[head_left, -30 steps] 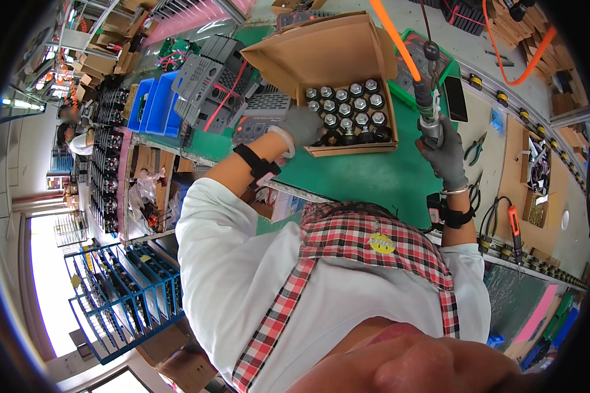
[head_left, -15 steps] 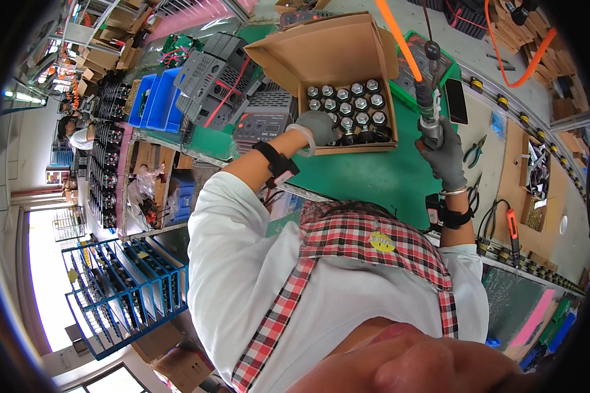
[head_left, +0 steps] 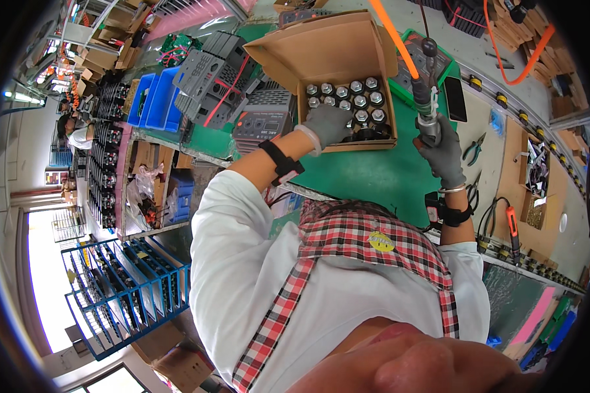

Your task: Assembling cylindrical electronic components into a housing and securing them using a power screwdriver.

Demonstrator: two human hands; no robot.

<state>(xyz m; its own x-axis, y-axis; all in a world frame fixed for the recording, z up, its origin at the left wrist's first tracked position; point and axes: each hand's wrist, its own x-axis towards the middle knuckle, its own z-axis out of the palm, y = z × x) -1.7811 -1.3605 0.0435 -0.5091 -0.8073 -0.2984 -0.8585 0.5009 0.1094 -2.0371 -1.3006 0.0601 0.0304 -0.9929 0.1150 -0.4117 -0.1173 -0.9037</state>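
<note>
Head view: we see our left hand (head_left: 328, 124) farther into the cardboard box (head_left: 321, 52) than it was 0.5 s ago, when it hovered at the box's near left corner; now its gloved fingers curl down over the nearest of the round metal parts (head_left: 354, 98). Our right hand (head_left: 442, 147) sits where it did before, wrapped in a fist around the grip of the hanging power screwdriver (head_left: 426, 108), which stays upright just right of the box.

We cannot tell whether the left hand actually pinches a part, because the glove covers the pieces beneath it. The parts at the box's near edge are in shadow and hard to count. The orange hose (head_left: 390, 29) above the tool runs out of the picture at the top. Our chest and plaid apron (head_left: 367, 242) block the near edge of the tabletop.

The box rests on the green tabletop (head_left: 367, 177), its flaps standing open at the back. Bare green surface lies between the box and our body. Left of the box, grey devices (head_left: 265, 118) crowd close, touching or nearly so. To the right, a black phone (head_left: 453, 98) and pliers (head_left: 473, 147) lie beyond the tool, near a roller rail (head_left: 524, 124).
</note>
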